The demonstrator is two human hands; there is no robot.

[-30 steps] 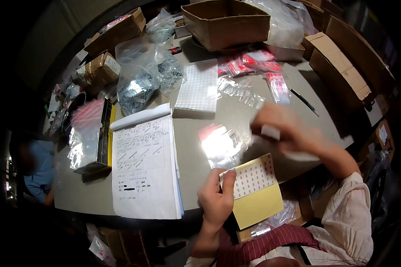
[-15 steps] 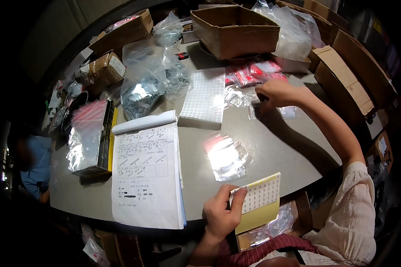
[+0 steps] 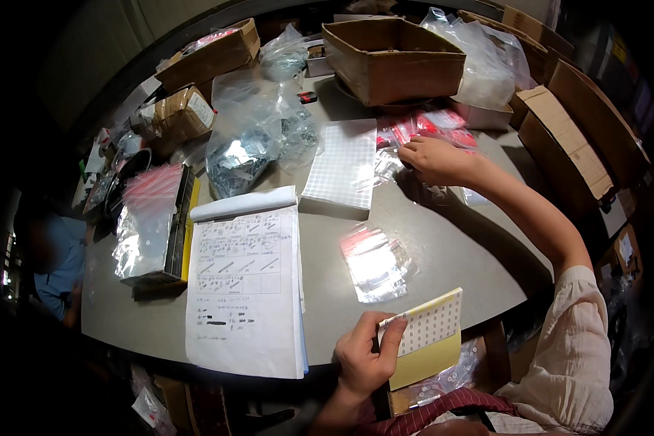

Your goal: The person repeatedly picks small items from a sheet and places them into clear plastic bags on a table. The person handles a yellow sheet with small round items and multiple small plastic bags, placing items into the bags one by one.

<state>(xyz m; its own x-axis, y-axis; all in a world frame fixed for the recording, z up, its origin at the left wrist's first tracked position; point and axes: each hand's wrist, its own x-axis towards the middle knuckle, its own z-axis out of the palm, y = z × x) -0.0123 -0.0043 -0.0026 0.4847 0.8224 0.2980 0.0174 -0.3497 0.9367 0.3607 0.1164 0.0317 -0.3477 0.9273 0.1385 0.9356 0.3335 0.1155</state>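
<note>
My left hand (image 3: 367,357) pinches a small pad of sticker sheets (image 3: 427,330) between thumb and fingers near the table's front edge. Rows of printed white labels cover its upper half, and the lower half is plain yellow. My right hand (image 3: 437,161) reaches out over a scatter of small clear plastic bags (image 3: 389,166), fingers curled downward. Its fingertips are hidden, so what they hold cannot be made out. Between the hands lies a stack of clear zip bags (image 3: 374,265), glaring in the light. Red-edged bags (image 3: 432,123) are heaped just beyond my right hand.
A pad of handwritten sheets (image 3: 243,291) lies left of centre, beside a box of zip bags (image 3: 152,225). Behind are a white dotted sheet stack (image 3: 340,163), bags of metal parts (image 3: 243,156) and an open carton (image 3: 392,69). A person in blue (image 3: 62,254) sits at left.
My right hand has shifted a little left over the small bags, and its fingers have curled closer together. The left hand keeps its grip on the sticker pad. The view has tilted slightly.
</note>
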